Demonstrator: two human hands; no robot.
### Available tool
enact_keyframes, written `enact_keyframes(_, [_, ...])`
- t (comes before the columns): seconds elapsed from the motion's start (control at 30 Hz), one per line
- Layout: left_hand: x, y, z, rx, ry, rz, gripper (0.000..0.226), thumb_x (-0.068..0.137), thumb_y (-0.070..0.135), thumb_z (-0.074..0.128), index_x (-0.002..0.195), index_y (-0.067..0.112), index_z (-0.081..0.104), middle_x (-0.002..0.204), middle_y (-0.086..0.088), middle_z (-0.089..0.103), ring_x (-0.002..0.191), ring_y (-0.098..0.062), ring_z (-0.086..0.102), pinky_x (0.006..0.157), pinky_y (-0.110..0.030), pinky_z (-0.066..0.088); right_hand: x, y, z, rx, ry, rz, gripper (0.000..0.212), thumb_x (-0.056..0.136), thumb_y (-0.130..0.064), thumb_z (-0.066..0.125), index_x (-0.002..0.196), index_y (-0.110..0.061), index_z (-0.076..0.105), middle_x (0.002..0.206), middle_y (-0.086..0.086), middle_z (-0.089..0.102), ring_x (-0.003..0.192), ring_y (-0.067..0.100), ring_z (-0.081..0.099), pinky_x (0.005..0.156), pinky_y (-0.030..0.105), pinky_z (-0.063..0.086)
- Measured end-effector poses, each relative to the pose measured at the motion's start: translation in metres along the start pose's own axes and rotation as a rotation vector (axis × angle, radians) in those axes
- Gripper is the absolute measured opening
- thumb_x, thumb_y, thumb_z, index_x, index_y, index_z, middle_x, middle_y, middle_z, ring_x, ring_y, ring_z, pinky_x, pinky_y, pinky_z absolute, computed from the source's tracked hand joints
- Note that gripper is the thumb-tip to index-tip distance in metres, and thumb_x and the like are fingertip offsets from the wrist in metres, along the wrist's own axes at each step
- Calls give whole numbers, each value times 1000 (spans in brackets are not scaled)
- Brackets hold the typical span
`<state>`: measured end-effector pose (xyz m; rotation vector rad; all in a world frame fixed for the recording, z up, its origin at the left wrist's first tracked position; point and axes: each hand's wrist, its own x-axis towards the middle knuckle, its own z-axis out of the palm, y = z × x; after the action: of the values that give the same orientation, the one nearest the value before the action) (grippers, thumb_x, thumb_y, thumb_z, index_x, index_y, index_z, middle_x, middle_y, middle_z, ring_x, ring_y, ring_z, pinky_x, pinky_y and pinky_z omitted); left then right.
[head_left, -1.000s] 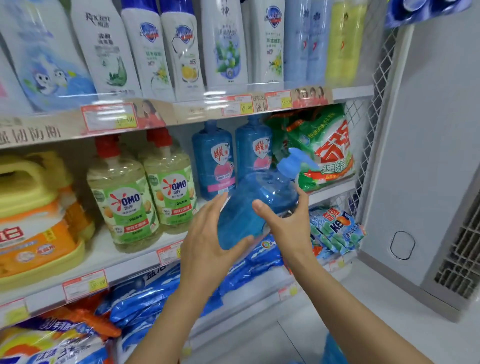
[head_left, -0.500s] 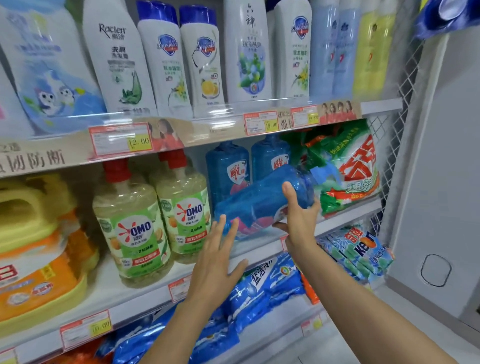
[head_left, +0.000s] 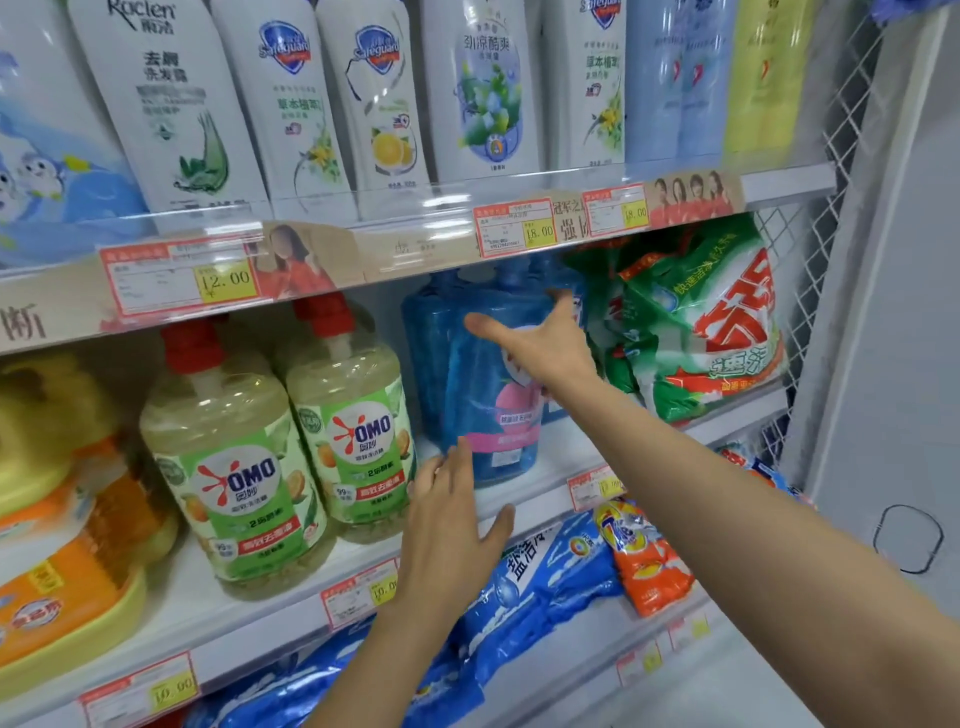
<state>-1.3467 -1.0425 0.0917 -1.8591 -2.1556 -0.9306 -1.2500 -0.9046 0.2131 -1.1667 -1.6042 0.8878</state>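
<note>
R hand (head_left: 545, 349) holds blue btl (head_left: 496, 431) beside OMO btl (head_left: 358, 436).

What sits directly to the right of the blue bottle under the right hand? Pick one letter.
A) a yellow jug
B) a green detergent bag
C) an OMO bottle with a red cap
B: the green detergent bag sits just right of the blue bottle that the right hand holds, while the OMO bottles stand to its left.

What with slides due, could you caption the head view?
Right hand holds blue bottle upright on shelf; left hand open nearby.
</note>
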Motion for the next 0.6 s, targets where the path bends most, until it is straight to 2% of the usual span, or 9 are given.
enact_keyframes(0.07, [2,0,3,-57,-28,-10,84,96,47,51,156,16,2,164,0,9,149,-18,6,119,-28,7,-5,0,7,-152,18,-94,136,41,-93,63,151,-26,18,145,4,50,127,31,54,95,43,46])
enact_keyframes(0.13, [6,1,5,-160,-42,-41,84,97,43,54,156,21,-1,165,3,1,150,-15,6,119,-28,8,-8,4,10,-217,-8,-151,129,52,-89,66,152,-26,15,148,7,47,130,32,51,97,45,45])
enact_keyframes(0.2, [10,0,8,-217,-72,-51,85,97,40,55,155,25,-6,164,5,-4,150,-13,5,119,-27,9,-6,10,4,-157,-125,-180,120,62,-77,72,153,-27,11,154,9,37,137,32,44,106,50,43])
enact_keyframes(0.27, [12,-1,12,-192,-84,-53,85,98,39,53,154,26,-9,163,7,-8,150,-13,3,117,-25,7,-5,17,-6,-83,-228,-231,117,69,-57,82,155,-28,8,157,8,32,142,28,37,111,48,38])
enact_keyframes(0.37, [14,0,13,-149,-86,-72,84,99,37,52,154,24,-11,163,6,-10,151,-16,3,119,-28,6,-10,24,-8,-162,-198,-295,120,73,-44,84,157,-31,0,160,5,29,144,27,35,110,50,38])
enact_keyframes(0.43, [12,3,12,-159,-75,-94,83,99,34,53,155,22,-6,164,4,-5,151,-18,3,121,-32,6,-15,25,-6,-184,-181,-298,119,76,-44,82,157,-32,-4,161,6,27,144,28,34,109,52,39])
enact_keyframes(0.5, [1,7,13,-156,-20,-77,78,98,29,55,156,17,4,164,2,4,150,-19,5,121,-32,7,-25,31,-9,-127,-187,-299,116,80,-37,81,159,-25,-3,163,7,20,148,26,27,116,47,32])
enact_keyframes(0.57, [-24,11,16,-155,87,5,67,95,21,59,153,13,26,160,-3,24,147,-22,18,120,-32,15,-49,48,-18,-45,-189,-310,105,84,-29,78,159,-17,5,163,7,19,150,22,21,119,36,24])
enact_keyframes(0.6, [-42,12,20,-171,135,59,57,94,17,59,147,12,39,152,-5,37,140,-23,30,117,-32,23,-68,61,-26,-3,-186,-313,96,86,-28,76,158,-15,13,161,6,25,148,19,25,118,33,26])
